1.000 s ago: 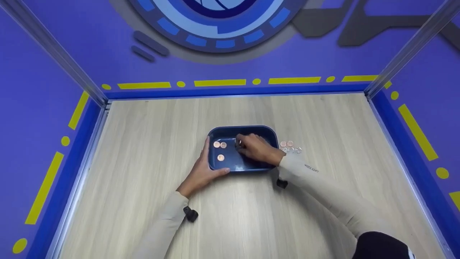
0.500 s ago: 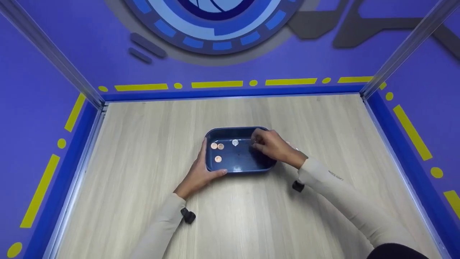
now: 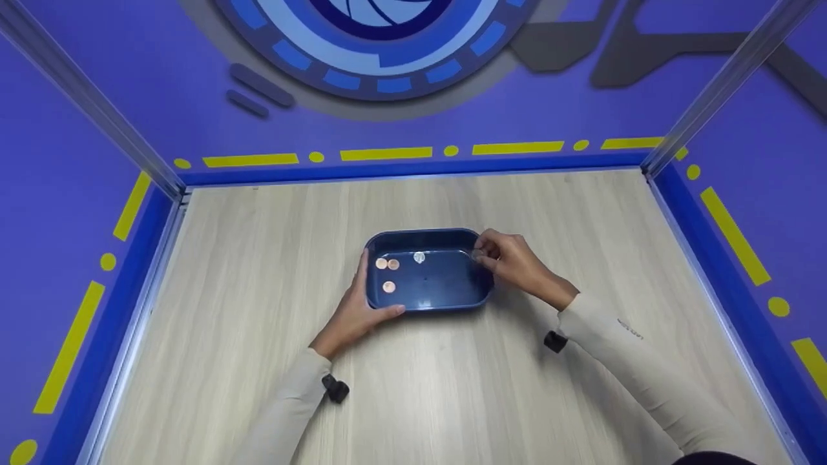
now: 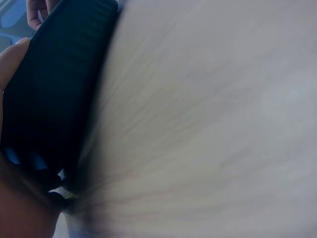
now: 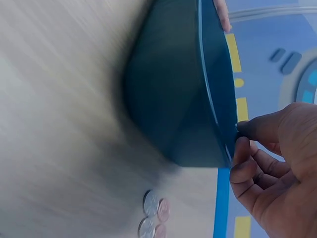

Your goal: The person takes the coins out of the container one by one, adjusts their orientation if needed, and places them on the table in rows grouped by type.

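Observation:
A dark blue rectangular tray sits on the table. Copper coins lie at its left inside, and a silver coin lies near the far wall. My left hand grips the near left corner, thumb on the front rim and fingers along the left wall. At the right rim, thumb and forefinger of my right hand pinch a silvery coin, mostly covered by the fingertips. On the table right of the tray, the right wrist view has silver coins and copper coins, which my right hand hides in the head view.
The pale wood table is bounded by a blue patterned back wall and side walls with metal corner posts. Dark wrist cameras are strapped over both sleeves.
My right hand has moved right, from the tray's middle to its right rim. The silver coin inside, covered by the hand at first, now shows. My left hand keeps its grip.

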The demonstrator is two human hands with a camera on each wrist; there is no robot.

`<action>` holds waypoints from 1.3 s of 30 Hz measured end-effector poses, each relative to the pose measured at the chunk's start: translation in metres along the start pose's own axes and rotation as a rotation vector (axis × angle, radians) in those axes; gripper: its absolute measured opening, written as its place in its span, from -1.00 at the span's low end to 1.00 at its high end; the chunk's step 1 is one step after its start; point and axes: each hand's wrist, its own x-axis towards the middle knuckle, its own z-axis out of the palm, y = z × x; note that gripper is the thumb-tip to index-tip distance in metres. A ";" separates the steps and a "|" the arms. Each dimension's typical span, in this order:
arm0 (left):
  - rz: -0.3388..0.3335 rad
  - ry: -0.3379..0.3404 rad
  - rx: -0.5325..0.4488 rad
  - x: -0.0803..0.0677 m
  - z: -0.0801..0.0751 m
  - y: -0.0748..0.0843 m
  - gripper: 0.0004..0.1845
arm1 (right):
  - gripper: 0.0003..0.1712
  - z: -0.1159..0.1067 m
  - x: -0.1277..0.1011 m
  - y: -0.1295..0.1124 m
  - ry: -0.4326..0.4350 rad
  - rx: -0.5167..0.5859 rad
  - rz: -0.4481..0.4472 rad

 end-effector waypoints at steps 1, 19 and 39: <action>0.001 0.000 0.002 0.000 0.000 0.000 0.52 | -0.88 -0.001 -0.002 0.002 0.004 0.007 0.012; 0.001 -0.009 -0.007 -0.001 -0.001 0.002 0.51 | -0.86 -0.022 -0.032 0.030 0.095 0.039 0.101; 0.000 -0.003 -0.006 -0.001 0.000 0.001 0.52 | -0.85 -0.032 -0.067 0.079 0.139 0.025 0.260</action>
